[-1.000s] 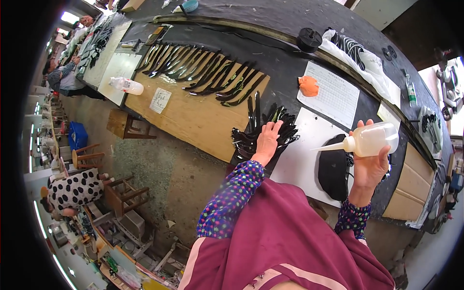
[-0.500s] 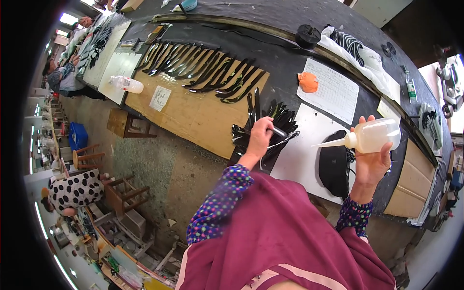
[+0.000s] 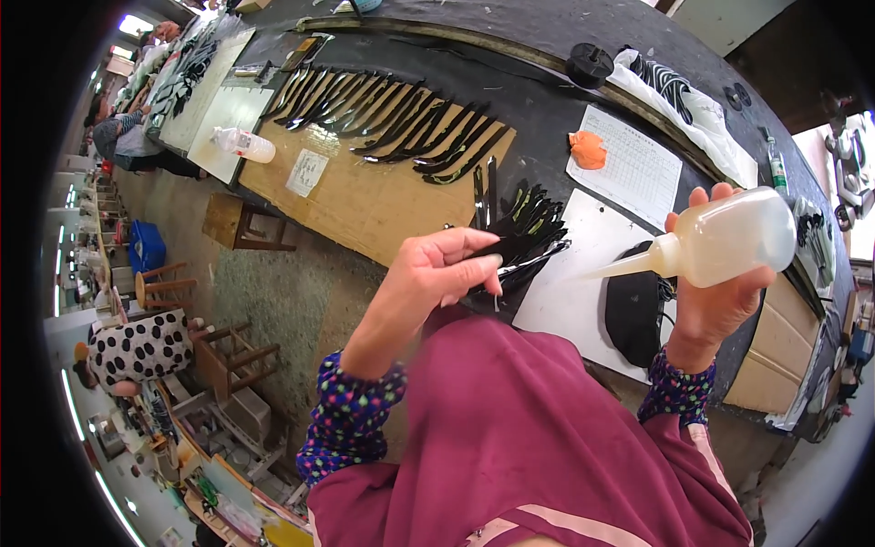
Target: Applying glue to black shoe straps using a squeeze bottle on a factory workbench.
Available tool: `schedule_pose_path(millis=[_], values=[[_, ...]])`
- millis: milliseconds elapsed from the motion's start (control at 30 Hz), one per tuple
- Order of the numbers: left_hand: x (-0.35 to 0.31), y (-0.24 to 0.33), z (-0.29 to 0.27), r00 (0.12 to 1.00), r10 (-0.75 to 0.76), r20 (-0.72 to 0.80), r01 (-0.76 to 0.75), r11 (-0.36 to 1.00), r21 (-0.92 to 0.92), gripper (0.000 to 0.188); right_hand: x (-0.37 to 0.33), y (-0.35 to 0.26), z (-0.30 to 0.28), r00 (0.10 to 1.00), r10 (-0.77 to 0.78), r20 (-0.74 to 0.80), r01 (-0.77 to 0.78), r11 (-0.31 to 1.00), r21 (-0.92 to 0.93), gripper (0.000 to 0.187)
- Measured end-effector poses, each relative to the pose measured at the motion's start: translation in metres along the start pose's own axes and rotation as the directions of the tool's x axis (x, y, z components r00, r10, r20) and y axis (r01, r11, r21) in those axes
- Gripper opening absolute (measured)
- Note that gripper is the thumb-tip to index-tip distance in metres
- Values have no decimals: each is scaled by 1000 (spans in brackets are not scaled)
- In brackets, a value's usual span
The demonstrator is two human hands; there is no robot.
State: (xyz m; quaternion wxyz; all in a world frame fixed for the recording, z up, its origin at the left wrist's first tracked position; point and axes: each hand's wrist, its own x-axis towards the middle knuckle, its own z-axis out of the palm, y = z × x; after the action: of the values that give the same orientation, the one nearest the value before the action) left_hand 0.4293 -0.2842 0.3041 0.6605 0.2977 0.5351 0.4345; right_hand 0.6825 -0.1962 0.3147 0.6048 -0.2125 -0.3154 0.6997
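Just off the right end of the tan cardboard sheet (image 3: 365, 205), there's the loose pile of glossy black, curved strips (image 3: 529, 214), and your left hand (image 3: 415, 278) has now pulled back toward you from it. Thumb and fingertips are close together at the pile's near edge; whether they pinch a strip, I can't tell. Over to the sheet's far right, your right hand (image 3: 709, 314) has come up too, fingers wrapped around the translucent plastic squeeze bottle (image 3: 738, 239), its long nozzle aimed back toward the sheet. So the handling now sits up between your hands, not down in the pile. On the sheet itself, the spaced row of black strips (image 3: 401, 137) lies as it did. Now the writing: a small white paper slip (image 3: 306, 173) on the sheet carries marks, too small to read; right of the sheet, a white printed form (image 3: 629, 178) shows a ruled grid, its print equally unreadable.
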Motion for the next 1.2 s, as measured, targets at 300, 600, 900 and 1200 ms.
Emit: schedule_pose_path(millis=[300, 600, 900, 1200], values=[[-30, 24, 0, 988, -149, 29, 148, 989, 7, 21, 2, 2, 17, 987, 31, 156, -21, 998, -66, 89], [-31, 22, -5, 987, -152, 46, 149, 987, 55, 18, 3, 7, 26, 978, 84, 192, -55, 987, -148, 89], [-28, 20, -4, 986, -160, 50, 158, 987, 41, 18, 4, 7, 24, 974, 100, 205, -71, 987, -144, 86], [-26, 21, -3, 982, -186, 44, 186, 982, 2, 17, 1, 6, 20, 974, 114, 195, -89, 987, -134, 87]])
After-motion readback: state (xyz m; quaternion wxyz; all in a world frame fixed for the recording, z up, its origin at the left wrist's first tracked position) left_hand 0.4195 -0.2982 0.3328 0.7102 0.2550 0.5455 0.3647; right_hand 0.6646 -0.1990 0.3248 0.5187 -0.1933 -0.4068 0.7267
